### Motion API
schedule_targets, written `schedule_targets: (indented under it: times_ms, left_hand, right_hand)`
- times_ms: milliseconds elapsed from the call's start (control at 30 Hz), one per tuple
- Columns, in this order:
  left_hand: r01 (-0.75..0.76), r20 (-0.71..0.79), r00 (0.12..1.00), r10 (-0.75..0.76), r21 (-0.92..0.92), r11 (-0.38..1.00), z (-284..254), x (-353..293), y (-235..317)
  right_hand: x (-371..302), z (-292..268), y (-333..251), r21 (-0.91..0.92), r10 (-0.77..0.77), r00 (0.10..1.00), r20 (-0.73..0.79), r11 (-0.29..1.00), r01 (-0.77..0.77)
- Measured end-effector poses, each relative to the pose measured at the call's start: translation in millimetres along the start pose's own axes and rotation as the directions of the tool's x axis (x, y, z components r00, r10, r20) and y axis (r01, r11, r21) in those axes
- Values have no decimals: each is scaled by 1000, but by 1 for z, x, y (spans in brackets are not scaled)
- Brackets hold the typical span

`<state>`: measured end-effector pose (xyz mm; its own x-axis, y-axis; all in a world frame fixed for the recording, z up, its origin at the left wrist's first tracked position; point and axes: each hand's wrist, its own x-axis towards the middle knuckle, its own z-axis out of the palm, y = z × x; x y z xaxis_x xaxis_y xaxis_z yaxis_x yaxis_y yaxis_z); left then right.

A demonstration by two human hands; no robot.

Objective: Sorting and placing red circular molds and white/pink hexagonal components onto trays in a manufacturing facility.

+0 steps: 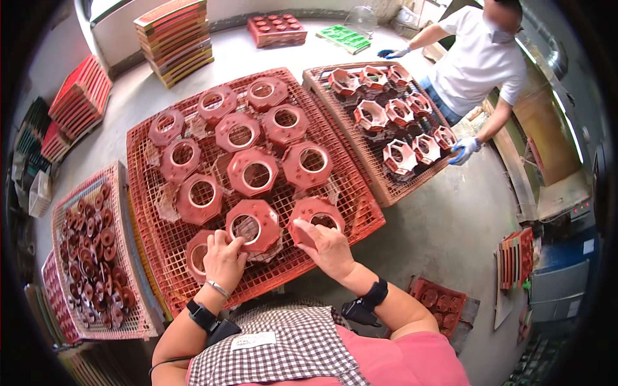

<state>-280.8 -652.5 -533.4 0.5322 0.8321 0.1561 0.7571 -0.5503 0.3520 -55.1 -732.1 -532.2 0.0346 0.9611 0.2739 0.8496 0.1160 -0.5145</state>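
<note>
The wearer's two bare hands work near the near edge of a large red plastic mesh tray point(360, 217). The left hand point(223, 260) has its fingers bent and its thumb a narrow gap away, at the left side of a brick-red, eight-sided ring point(268, 225) with a round opening, which lies by the middle of that edge; whether it grips or only touches cannot be told. The right hand point(329, 248) reaches over the left rim of a matching octagonal ring point(326, 209) towards the tray's near right corner, thumb and fingers close together; how firmly they hold is hidden. Good handling here probably means light, even pressure on the rim, each ring kept level, and care not to knock neighbours, since the rings sit close together in rows to the far edge. Beyond the tray's right edge, a co-worker in gloves stands at a brown mesh rack point(393, 197) of smaller, paler octagonal pieces point(400, 156).
</note>
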Motion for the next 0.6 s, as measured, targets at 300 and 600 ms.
schedule_targets:
  times_ms: [300,600]
  left_hand:
    - [-44,-37,998,43,-45,998,-20,2,4]
    - [3,-88,996,-7,-41,999,-58,-4,14]
  right_hand:
    - [-20,-26,-3,198,140,989,-56,972,-127]
    - [-27,-29,-3,242,157,981,-111,962,-127]
